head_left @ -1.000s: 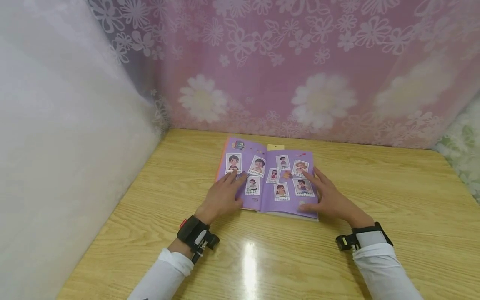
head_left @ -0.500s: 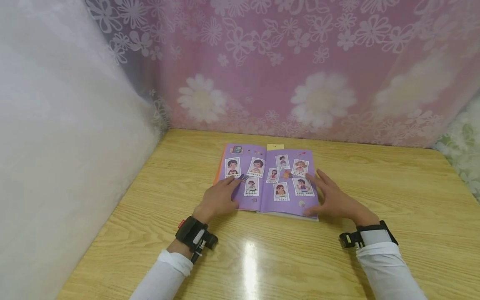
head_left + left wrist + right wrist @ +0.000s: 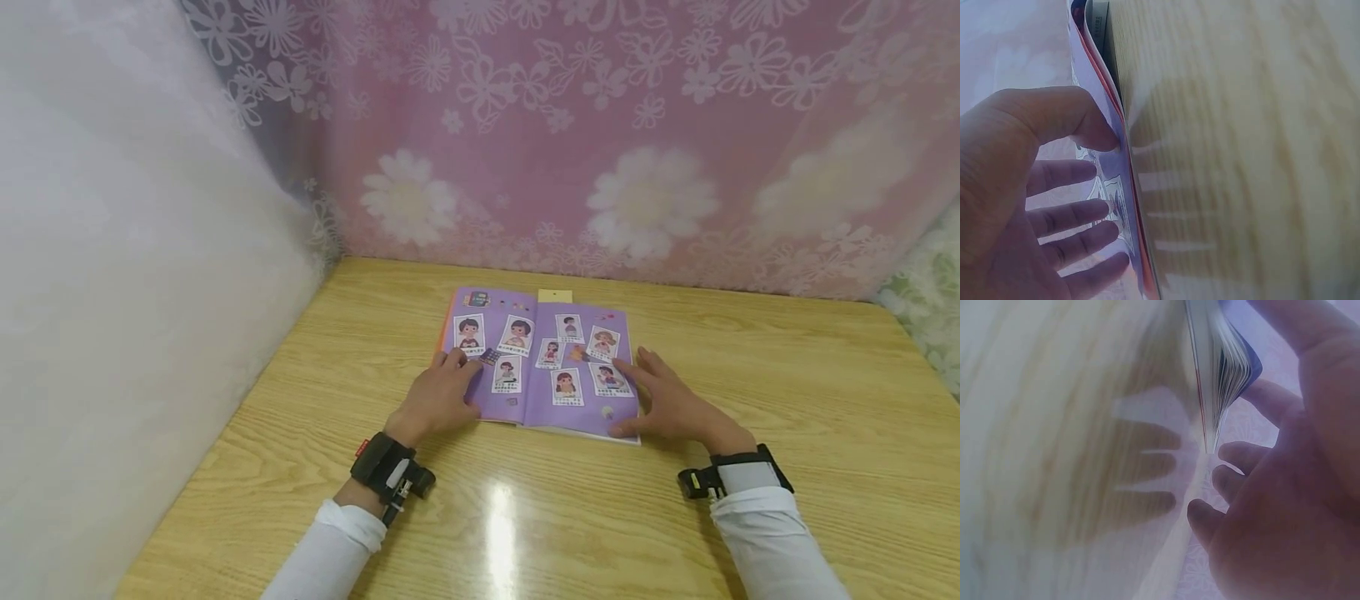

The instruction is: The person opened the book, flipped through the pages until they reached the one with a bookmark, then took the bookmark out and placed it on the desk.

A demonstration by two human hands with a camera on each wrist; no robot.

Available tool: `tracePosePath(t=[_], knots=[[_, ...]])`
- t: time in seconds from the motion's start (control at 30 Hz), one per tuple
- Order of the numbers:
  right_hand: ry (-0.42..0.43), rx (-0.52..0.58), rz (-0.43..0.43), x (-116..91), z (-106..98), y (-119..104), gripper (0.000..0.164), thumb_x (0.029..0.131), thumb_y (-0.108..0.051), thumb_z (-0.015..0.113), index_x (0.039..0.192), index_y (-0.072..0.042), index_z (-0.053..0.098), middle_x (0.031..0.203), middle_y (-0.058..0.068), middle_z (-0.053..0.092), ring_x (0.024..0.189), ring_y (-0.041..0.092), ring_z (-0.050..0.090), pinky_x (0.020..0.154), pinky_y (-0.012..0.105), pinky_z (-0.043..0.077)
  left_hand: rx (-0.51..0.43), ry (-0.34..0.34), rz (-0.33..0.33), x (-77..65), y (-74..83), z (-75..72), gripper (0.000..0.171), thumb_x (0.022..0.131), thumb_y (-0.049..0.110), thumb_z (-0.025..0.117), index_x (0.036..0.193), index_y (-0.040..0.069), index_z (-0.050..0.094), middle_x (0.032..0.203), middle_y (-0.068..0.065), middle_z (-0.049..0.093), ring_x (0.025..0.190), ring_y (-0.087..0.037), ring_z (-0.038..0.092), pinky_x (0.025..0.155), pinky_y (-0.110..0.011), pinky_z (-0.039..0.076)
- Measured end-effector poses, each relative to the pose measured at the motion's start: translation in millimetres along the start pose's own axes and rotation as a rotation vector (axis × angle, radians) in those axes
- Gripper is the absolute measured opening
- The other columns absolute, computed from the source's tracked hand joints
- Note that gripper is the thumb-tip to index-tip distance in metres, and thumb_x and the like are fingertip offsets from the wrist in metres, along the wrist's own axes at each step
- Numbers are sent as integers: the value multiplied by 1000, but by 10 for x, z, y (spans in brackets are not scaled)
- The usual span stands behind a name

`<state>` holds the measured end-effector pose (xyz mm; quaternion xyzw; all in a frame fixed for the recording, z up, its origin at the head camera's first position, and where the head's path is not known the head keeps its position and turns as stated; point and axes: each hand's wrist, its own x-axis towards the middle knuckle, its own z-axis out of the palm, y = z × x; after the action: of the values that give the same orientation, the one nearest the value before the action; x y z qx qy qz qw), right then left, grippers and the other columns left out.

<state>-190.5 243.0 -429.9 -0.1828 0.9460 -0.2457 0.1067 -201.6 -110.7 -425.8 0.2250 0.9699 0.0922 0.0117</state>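
Observation:
An open book (image 3: 540, 417) with purple pages and pictures of cartoon people lies on the wooden table. On the outer lower part of its left page rests my left hand (image 3: 435, 396), fingers relaxed and thumb near the bottom edge. The left wrist view shows this hand's fingers spread over the purple page (image 3: 1107, 165). My right hand (image 3: 671, 404) is at the right page's outer edge, with thumb and index finger touching the page. In the right wrist view, the book's page stack (image 3: 1213, 381) stands out beside that hand's loosely bent fingers (image 3: 1207, 519).
A yellow tab (image 3: 555, 296) sticks out from the book's top edge. Behind the table (image 3: 360, 333) hangs a pink flowered curtain (image 3: 517, 167). White cloth (image 3: 150, 250) borders the left side. Both wrists wear black camera straps (image 3: 386, 462).
The left page has settled flatter. My left hand has drawn back slightly toward the page's outer lower side, and my right hand has shifted a little outward.

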Motion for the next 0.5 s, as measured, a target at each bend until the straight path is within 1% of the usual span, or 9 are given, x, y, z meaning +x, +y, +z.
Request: tracePosePath(t=[0.1,0.2,0.33,0.43,0.5], knots=[[6,2,-7,-7,0,3,103,62,-59,71,141,-9,28,147,31,4,132,47,1,101,64,12,-14,16,36,9,-8,1,56,67,26,59,121,14,52,107,-4,45,94,-19,38,73,-29,40],[18,0,-25,-4,10,1,103,62,-59,70,141,-8,29,146,32,5,132,48,2,101,64,12,-59,43,104,19,-9,0,52,67,24,62,119,16,55,106,-2,48,93,-17,42,77,-30,41],[36,-7,-19,17,14,-20,102,61,-62,69,140,-9,31,147,30,6,132,47,3,101,64,13,-108,79,179,35,15,-8,46,73,23,63,119,21,56,108,1,53,96,-14,47,80,-30,42],[51,3,0,36,-2,-51,100,62,-63,68,140,-11,32,149,27,5,133,45,3,101,64,15,-124,103,185,47,60,-21,44,78,28,59,121,22,54,111,2,54,98,-13,47,81,-30,42],[72,13,0,43,-20,-72,99,62,-62,68,139,-11,33,149,26,5,133,45,4,100,65,15,-126,126,193,62,95,-28,45,81,36,58,123,22,53,115,1,54,102,-14,48,84,-31,42]])
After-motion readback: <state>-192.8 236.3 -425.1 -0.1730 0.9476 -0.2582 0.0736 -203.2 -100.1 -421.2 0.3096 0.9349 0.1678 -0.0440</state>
